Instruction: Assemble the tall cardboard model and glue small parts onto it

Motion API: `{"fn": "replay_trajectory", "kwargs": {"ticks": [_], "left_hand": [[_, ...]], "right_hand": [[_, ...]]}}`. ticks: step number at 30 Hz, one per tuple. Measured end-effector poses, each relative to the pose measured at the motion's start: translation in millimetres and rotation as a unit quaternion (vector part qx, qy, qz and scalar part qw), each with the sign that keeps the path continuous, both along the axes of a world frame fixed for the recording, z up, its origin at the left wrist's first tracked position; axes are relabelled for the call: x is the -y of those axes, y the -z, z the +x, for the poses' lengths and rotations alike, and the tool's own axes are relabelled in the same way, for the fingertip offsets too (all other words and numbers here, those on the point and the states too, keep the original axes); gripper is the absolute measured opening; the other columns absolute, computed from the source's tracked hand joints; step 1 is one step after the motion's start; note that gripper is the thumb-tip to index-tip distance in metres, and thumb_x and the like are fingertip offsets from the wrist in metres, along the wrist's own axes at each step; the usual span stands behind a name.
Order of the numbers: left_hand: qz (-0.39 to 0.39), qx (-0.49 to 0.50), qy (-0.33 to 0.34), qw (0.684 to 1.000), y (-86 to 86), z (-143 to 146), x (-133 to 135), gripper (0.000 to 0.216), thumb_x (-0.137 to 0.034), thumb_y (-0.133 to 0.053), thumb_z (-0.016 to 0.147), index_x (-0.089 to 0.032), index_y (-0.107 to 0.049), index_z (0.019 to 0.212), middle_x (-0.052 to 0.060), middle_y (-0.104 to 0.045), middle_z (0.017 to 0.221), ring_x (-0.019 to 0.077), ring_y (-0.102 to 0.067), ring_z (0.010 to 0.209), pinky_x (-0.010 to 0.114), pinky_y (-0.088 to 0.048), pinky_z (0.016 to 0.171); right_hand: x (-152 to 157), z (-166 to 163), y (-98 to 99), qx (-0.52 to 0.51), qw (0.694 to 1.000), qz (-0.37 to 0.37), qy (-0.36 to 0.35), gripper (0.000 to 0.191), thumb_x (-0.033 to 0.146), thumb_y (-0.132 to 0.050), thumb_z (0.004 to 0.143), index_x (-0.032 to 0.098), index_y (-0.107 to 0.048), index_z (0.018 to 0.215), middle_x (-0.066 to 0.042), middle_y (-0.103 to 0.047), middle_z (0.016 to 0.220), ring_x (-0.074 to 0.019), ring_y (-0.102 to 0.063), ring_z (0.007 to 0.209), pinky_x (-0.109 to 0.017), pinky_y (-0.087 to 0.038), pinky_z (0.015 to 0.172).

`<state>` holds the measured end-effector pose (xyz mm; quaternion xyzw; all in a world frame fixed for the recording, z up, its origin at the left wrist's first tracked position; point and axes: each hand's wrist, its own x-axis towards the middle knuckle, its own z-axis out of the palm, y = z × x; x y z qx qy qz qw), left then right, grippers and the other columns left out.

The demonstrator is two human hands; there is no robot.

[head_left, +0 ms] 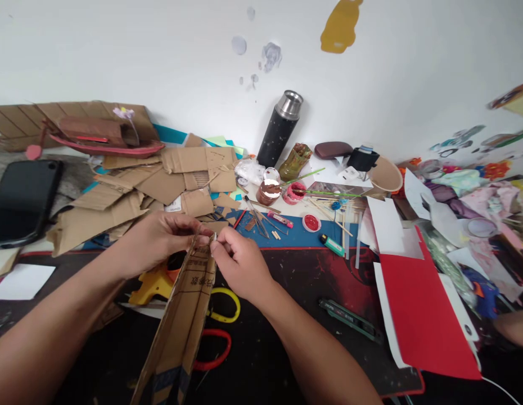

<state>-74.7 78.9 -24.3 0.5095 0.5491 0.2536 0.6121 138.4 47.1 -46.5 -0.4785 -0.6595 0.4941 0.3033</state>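
A long folded strip of brown cardboard (183, 326) with printed characters runs from the bottom of the view up to both my hands. My left hand (160, 239) pinches its top edge from the left, fingers closed on it. My right hand (238, 261) pinches the same top end from the right, fingertips pressed together at the edge. The two hands almost touch above the dark mat (312, 275). Under the strip lie a yellow glue gun (154, 284) and yellow and red scissor handles (221, 320).
A heap of cardboard scraps (130, 197) lies at the back left beside a black phone (23, 199). A black flask (280, 129), paint pots (293, 194), sticks, a green lighter (332, 245), a utility knife (350, 320) and red paper (422, 315) fill the right.
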Motion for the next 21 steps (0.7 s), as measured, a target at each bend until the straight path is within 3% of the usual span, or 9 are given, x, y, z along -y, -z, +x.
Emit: {"fn": "replay_trajectory", "kwargs": {"ticks": [6, 11, 21], "left_hand": [[-0.022, 0.033, -0.033, 0.999, 6.4, 2, 1, 0.036, -0.049, -0.103, 0.058, -0.022, -0.092, 0.079, 0.008, -0.09, 0.089, 0.0238, -0.076, 0.08, 0.033, -0.06, 0.078], [-0.025, 0.054, -0.033, 0.998, 9.9, 3, 1, 0.037, -0.049, -0.103, 0.061, -0.021, -0.092, 0.081, 0.006, -0.086, 0.081, 0.0193, -0.07, 0.075, 0.028, -0.054, 0.072], [-0.002, 0.073, -0.034, 0.997, 11.6, 7, 4, 0.037, -0.053, -0.102, 0.066, -0.021, -0.091, 0.08, 0.007, -0.084, 0.081, 0.0204, -0.07, 0.075, 0.03, -0.057, 0.072]], "right_hand": [[1, -1, 1.8, -0.005, 1.0, -0.008, 0.015, 0.024, 0.039, -0.056, 0.104, 0.027, -0.047, 0.084, 0.006, -0.051, 0.067, -0.0166, -0.049, 0.063, -0.031, -0.034, 0.063], [3, -5, 5.0, -0.036, 0.998, -0.04, 0.04, 0.024, 0.041, -0.057, 0.102, 0.027, -0.047, 0.084, 0.007, -0.047, 0.066, -0.0152, -0.046, 0.06, -0.03, -0.033, 0.059], [3, -7, 6.3, -0.041, 0.995, -0.066, 0.064, 0.026, 0.038, -0.062, 0.097, 0.028, -0.045, 0.08, 0.01, -0.04, 0.062, -0.0135, -0.039, 0.055, -0.029, -0.03, 0.054]]}}
